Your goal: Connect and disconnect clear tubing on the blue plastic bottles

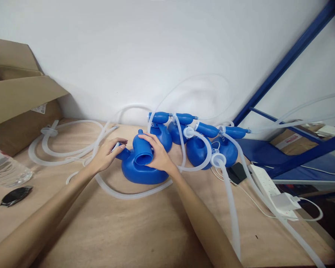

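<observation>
A cardboard box stands at the far left, with a clear plastic bottle in front of it; beside them, translucent tubing loops over the surface. The left hand grips the spout of a blue vessel, which sits mid-surface. The right hand grasps a blue open-mouthed piece above the vessel's body; whether the two touch, I cannot tell. Further right stand more blue vessels with tubes, then a white power strip

white wall, blue metal rack
</observation>
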The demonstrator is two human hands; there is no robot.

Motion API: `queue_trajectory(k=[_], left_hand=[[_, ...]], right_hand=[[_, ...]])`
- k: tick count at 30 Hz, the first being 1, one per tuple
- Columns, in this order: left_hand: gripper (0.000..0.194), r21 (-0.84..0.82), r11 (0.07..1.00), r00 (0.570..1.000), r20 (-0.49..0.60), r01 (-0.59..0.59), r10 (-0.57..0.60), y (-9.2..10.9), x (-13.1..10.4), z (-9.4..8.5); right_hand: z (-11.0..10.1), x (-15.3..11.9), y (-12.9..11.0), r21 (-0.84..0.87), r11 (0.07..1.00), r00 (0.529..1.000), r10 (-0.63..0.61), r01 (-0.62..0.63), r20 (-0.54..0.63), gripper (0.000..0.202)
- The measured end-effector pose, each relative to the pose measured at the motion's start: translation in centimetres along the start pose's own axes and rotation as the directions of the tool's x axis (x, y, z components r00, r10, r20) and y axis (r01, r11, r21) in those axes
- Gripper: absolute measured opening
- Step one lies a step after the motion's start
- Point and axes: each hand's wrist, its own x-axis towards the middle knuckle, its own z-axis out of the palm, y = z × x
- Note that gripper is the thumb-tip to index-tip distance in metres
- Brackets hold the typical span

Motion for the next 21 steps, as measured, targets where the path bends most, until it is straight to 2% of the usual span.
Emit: queue_trajectory(k=[4,9,12,17,21], left_hand=[[0.054,0.062,0.985,0.986,-0.048,-0.159,0.162,0.0,-0.3,0.5],[0.049,0.021,0.977,0.967,-0.140,-0.214,0.215,-0.8,-0.6,1.5],[0.050,0.007,0.972,0.964,-0.129,-0.235,0.234,-1.1,-0.7,1.5],[0.040,0.042,0.942,0.937,-0.093,-0.334,0.337,-0.9,-0.6,1.2],[0.044,0.048,0.950,0.951,-0.006,-0.308,0.308,-0.9,-0.2,0.0]], right_hand=[[0.1,0.2,0.3,0.052,0.999,1.000,0.013,-0.013,-0.003,0.083],[0.1,0.4,0.4,0.092,0.995,1.000,0.029,-0.028,-0.010,0.082],[0.1,0.4,0.2,0.099,0.994,0.998,0.057,-0.056,-0.008,0.082],[0.2,0.5,0.1,0.086,0.993,0.996,0.081,-0.078,-0.023,0.083],[0.5,0.3,0.1,-0.003,0.999,0.998,0.054,-0.054,-0.045,0.084]])
